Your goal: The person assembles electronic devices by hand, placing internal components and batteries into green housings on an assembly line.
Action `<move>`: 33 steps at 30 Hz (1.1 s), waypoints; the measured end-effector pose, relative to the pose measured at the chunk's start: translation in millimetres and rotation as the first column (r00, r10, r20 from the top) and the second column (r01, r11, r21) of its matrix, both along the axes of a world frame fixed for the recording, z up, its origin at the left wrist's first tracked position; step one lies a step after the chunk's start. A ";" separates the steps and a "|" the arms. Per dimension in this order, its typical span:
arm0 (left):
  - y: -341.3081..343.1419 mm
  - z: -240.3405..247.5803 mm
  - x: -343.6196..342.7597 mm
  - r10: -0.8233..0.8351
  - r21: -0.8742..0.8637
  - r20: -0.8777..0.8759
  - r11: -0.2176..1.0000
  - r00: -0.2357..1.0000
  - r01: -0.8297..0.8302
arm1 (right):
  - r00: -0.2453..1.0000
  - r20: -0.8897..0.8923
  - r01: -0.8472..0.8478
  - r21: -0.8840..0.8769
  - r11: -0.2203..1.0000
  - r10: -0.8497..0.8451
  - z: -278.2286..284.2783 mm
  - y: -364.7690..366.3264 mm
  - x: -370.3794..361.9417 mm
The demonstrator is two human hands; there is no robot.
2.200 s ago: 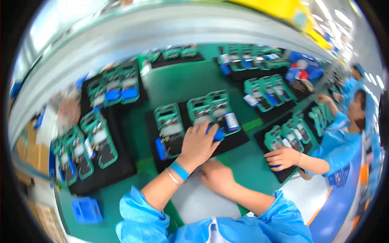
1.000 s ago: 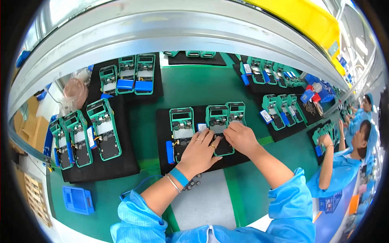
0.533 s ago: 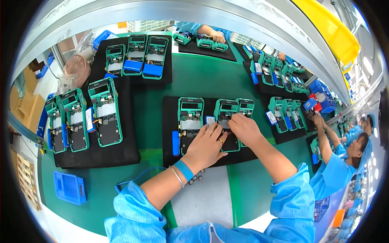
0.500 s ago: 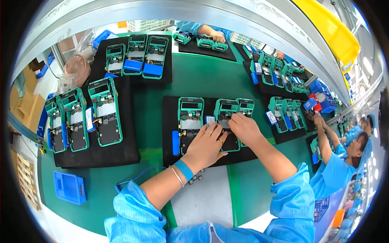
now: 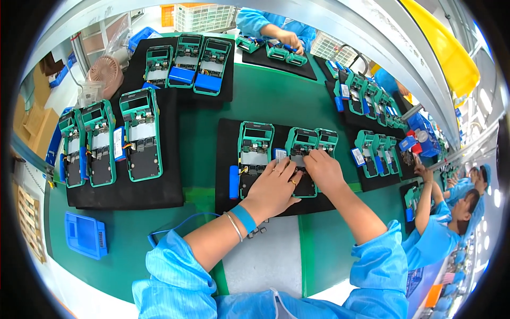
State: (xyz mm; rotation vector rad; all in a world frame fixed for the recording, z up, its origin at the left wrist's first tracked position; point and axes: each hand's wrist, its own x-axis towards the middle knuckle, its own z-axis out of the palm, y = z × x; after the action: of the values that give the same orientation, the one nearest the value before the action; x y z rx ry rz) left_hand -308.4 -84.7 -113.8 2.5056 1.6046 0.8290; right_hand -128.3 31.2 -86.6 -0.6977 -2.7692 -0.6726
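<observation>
Three green-framed handheld device housings with exposed circuit boards lie on a black mat in front of me. Over the middle housing, my left hand rests with fingers stretched out and thumb apart. My right hand has its fingers bent together at the middle housing's inner parts; whatever they pinch is hidden. The left housing lies beside my left hand, with a blue battery pack at its side. Another labelled battery pack sits between these two housings. The right housing is partly covered by my right hand.
More opened housings lie on mats at left, and others at right. A blue bin stands at lower left. Several small dark parts lie below my left wrist. A fan stands at far left; co-workers sit at right and across.
The whole view has shifted slightly, showing more of the far side. My hands stay at the middle housing, with only small finger movement. The far co-worker's hand has moved a little.
</observation>
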 end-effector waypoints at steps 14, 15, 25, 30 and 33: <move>-0.7 -0.8 -1.2 -0.004 -0.009 -0.002 1.000 1.000 0.004 | 1.000 0.012 0.027 0.029 0.999 -0.027 9.3 0.5 -7.5; -0.8 -1.1 -1.9 0.004 -0.014 -0.018 1.000 1.000 -0.005 | 1.000 0.008 0.028 0.028 0.999 -0.029 12.4 0.7 -9.5; 1.0 -1.9 2.7 -0.012 0.047 0.011 0.999 1.000 0.012 | 0.987 -0.115 0.110 -0.028 0.994 -0.113 22.5 -16.9 -10.5; 3.2 -12.0 -2.6 0.023 0.071 -0.111 0.997 0.994 -0.015 | 0.893 -0.449 -0.238 -0.452 0.860 0.011 17.4 -119.8 -20.4; 2.3 -5.4 -0.8 -0.006 0.050 -0.025 0.999 1.000 0.007 | 0.927 -0.371 -0.261 -0.520 0.813 0.060 -7.0 -160.5 -20.2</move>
State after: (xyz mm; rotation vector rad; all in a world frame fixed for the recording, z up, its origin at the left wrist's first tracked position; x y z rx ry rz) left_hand -309.2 -82.5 -119.2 2.5639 1.6020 0.8508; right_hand -148.5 -129.3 -93.6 -0.5864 -2.6408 0.3097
